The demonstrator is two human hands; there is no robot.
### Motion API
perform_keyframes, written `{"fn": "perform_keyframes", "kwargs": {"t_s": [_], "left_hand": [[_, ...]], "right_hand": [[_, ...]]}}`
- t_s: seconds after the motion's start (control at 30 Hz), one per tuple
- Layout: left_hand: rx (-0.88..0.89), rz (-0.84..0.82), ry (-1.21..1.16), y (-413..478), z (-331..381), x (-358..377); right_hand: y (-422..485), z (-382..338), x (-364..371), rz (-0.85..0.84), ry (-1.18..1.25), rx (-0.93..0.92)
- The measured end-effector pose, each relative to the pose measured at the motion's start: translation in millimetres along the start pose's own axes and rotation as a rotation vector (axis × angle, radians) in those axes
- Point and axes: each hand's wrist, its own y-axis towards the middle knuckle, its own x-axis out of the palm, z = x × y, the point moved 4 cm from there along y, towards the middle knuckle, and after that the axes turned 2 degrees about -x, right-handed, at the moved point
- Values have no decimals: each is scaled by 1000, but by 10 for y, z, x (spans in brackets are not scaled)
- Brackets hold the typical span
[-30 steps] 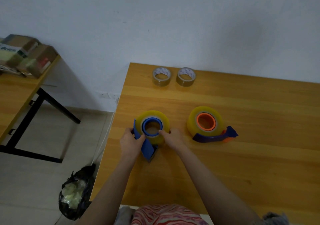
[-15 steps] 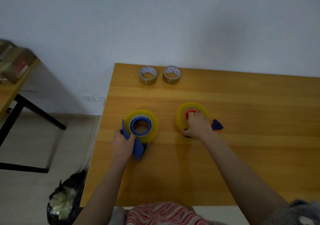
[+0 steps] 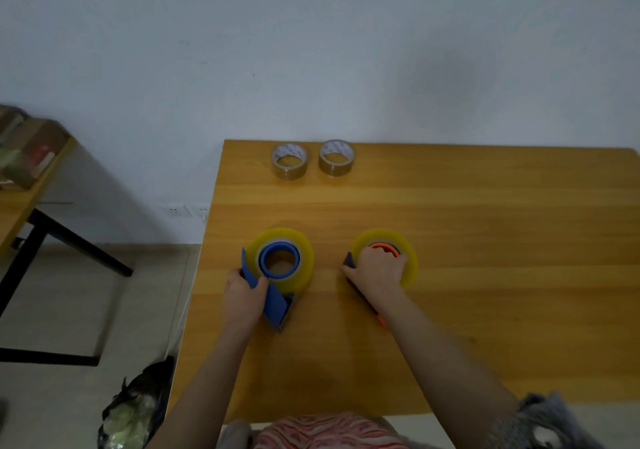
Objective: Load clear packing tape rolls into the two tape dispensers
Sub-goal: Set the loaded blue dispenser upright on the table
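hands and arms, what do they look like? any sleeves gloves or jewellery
Both are bare: the left hand and right hand show no gloves, rings or watch, and the forearms are uncovered. By the right elbow grey fabric shows, possibly a pushed-up sleeve. A red-and-white striped garment sits at the bottom edge.

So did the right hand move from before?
Yes. Against the two small rolls, the right hand went rightward, from the blue dispenser to the orange dispenser, which it now grips.

Wooden table [image 3: 485, 310] with blue dispenser [image 3: 273, 305], orange dispenser [image 3: 382, 246], and two brownish rolls [image 3: 289, 174] [image 3: 336, 170] near far edge.
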Motion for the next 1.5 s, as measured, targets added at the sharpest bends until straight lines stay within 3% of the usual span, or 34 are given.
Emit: {"fn": "perform_keyframes", "kwargs": {"t_s": [0.2, 0.43, 0.63, 0.87, 0.97, 1.07, 1.27, 1.5], "left_hand": [[-17, -24, -2, 60, -25, 27], [-21, 26, -4, 103, -13, 82], [-21, 8, 8, 168, 61, 74], [15, -12, 50, 339, 265, 8], [69, -30, 73, 445, 459, -50], [135, -43, 112, 576, 698, -56], [278, -94, 214, 807, 1215, 125], [359, -109, 333, 1321, 1562, 466]], "right_hand": [[-13, 32, -29, -182, 84, 17], [31, 42, -23, -49, 139, 51], [21, -6, -48, -31, 115, 77], [162, 34, -202, -134, 178, 147], [241, 43, -434, -62, 170, 145], [385, 36, -681, 50, 185, 113], [892, -94, -892, 92, 209, -34], [1608, -318, -940, -6, 231, -289]]}}
